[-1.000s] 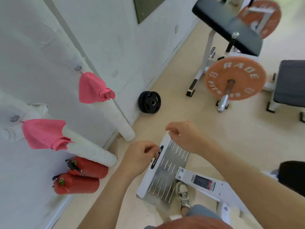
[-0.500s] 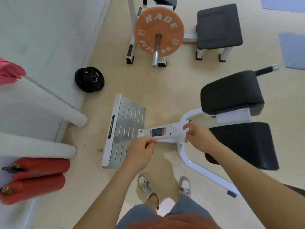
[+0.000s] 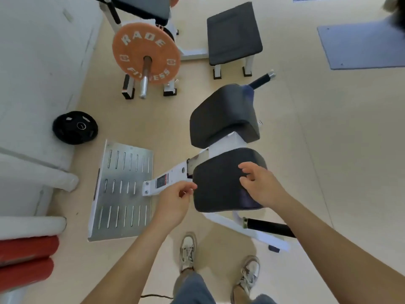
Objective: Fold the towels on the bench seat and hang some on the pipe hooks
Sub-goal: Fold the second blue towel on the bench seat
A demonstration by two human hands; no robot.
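the person stands over a white-framed gym machine, looking straight down. the left hand [image 3: 175, 201] hovers at the near left edge of the black bench seat [image 3: 219, 185], above the white frame bar [image 3: 173, 178]; its fingers are loosely curled with the thumb close to the forefinger, and nothing shows between them. the right hand [image 3: 262, 185] is over the right half of the same seat, fingers relaxed and slightly bent, holding nothing; whether it touches the pad cannot be told. the seat's visible top is plain black padding. just beyond it sits a second black pad [image 3: 223, 115], tilted, with a black grip [image 3: 262, 80] sticking out behind it. another black handle [image 3: 269, 227] juts out to the right below the seat. a slotted metal footplate [image 3: 122, 191] lies on the floor [image 3: 328, 150] to the left, joined to the frame bar. two white pipes [image 3: 63, 182] end near the wall at the left edge, well apart from the seat, with red cylinders [image 3: 28, 249] below them. a small black weight plate [image 3: 75, 127] leans by the wall, an orange weight plate [image 3: 145, 53] sits on a bar farther off, beside a square black stool [image 3: 234, 32]. two pale sneakers [image 3: 188, 251] show at the bottom
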